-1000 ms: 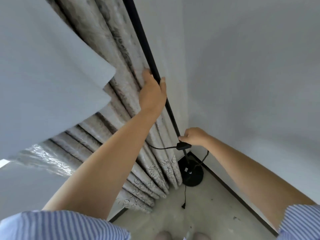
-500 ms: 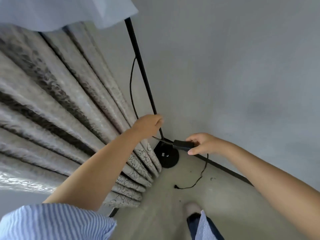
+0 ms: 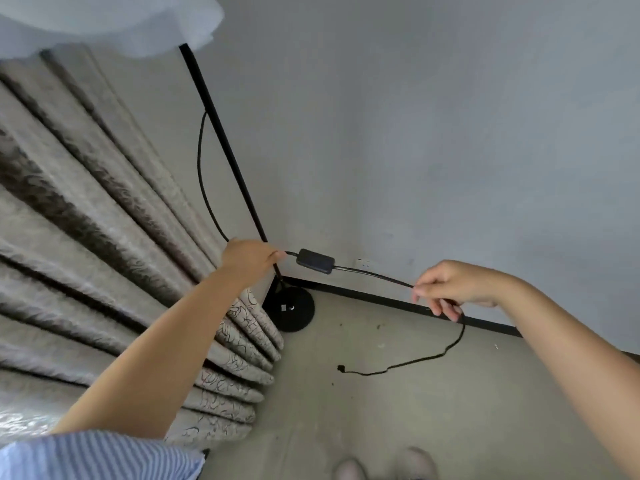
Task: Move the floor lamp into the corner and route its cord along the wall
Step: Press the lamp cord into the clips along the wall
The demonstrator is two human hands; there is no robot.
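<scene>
Black and limp, the cord sags between the left hand and right hand, both pinching it either side of its inline box, lamp base already in the corner; it looks light and best gripped near that box.

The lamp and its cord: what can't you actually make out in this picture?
- Lamp shade, head view: cut off by the top edge.
- Cord inside the left hand and right hand: hidden by fingers.
- Plug end on the floor: too small to identify.
- Wall outlet: too small to read.
</scene>
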